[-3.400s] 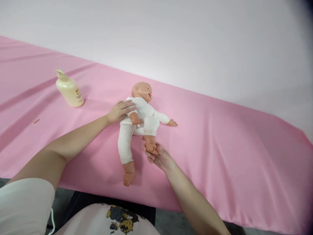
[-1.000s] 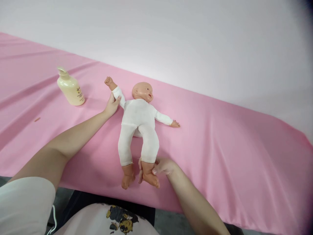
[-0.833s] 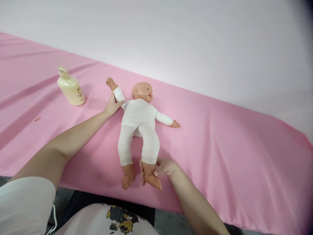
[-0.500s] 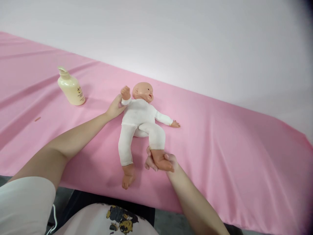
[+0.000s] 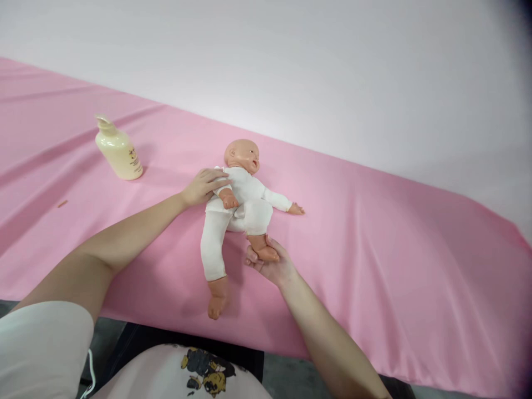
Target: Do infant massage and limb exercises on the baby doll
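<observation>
— Where's the doll (image 5: pixel 239 205)?
— On its back on the pink bench (image 5: pixel 374 249), right of the lotion bottle (image 5: pixel 117 149). Left hand (image 5: pixel 203 187) folds its arm across the chest; right hand (image 5: pixel 268 265) cups the bent leg's foot.
— Next?
— Probably stretching both limbs back out, gently.

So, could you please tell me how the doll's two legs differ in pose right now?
The doll's far leg is bent, knee drawn toward the belly, its foot gripped by the right hand. The near leg lies straight on the pink cloth, its foot free. Both wear white fabric and end in bare feet.
</observation>
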A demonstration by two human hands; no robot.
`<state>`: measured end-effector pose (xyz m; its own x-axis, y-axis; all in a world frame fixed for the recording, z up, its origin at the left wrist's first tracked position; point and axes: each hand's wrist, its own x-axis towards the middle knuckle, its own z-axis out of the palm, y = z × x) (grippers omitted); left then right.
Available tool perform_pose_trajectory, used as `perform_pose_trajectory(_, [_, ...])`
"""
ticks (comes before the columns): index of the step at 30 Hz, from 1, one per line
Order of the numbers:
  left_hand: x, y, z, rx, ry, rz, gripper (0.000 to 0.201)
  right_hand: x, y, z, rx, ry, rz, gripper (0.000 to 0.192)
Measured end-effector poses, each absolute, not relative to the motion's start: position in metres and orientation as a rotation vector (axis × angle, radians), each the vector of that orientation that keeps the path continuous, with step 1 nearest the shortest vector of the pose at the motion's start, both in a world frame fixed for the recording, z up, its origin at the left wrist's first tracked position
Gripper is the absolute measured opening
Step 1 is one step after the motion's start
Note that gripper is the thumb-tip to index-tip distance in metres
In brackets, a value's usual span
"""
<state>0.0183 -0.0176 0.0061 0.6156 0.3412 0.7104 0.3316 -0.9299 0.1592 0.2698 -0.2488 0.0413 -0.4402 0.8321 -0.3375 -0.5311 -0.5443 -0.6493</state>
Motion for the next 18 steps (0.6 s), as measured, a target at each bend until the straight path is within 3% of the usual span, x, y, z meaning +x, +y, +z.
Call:
perform_pose_trajectory(11, [0.017, -0.021, 0.016, 2.500, 0.689, 1.360, 0.046, 0.280, -0.257, 0.030, -0.575, -0.919, 2.215, 0.058])
perform_pose_trajectory(18, [0.015, -0.007, -0.001, 2.100, 0.907, 1.472, 0.054, 0.283, -0.257, 0.014, -0.271, -1.103, 2.490, 0.074])
